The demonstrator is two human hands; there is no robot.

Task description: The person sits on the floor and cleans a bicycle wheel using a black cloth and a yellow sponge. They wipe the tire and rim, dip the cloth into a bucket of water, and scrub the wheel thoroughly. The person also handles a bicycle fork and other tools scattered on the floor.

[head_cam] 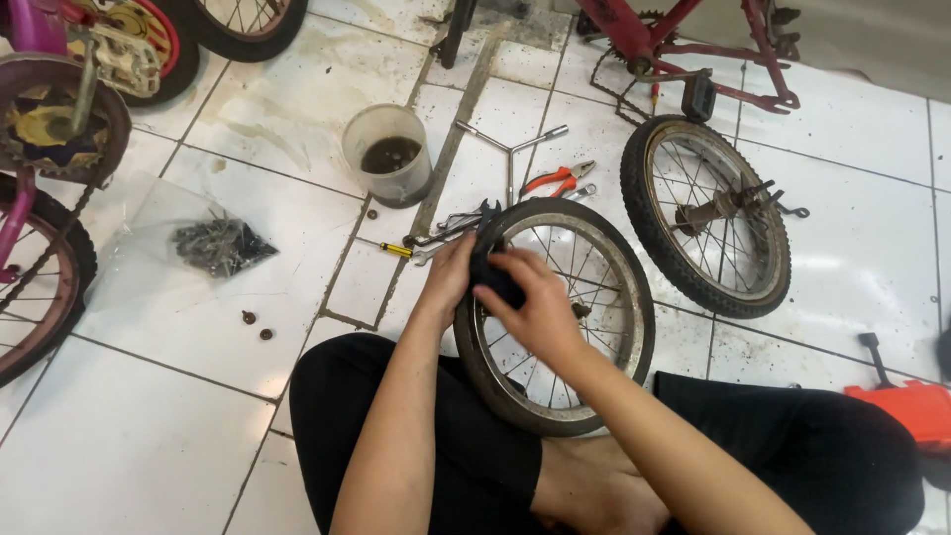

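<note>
A small bicycle wheel rim (634, 327) with spokes rests between my crossed legs on the white tiled floor. A strip of black rubber tyre (492, 282) lies over the rim's upper left edge. My right hand (540, 302) presses down on this black rubber and grips it. My left hand (451, 277) holds the rim's left edge beside the rubber, fingers curled on it.
A second wheel with its tyre (705, 213) lies to the right. Orange pliers (557, 179), a Y-shaped socket wrench (509, 147), a yellow screwdriver (398, 250), a plastic cup (388, 154), a bag of bolts (213, 246), a red bike frame (693, 45) and a pink bicycle (40, 188) surround me.
</note>
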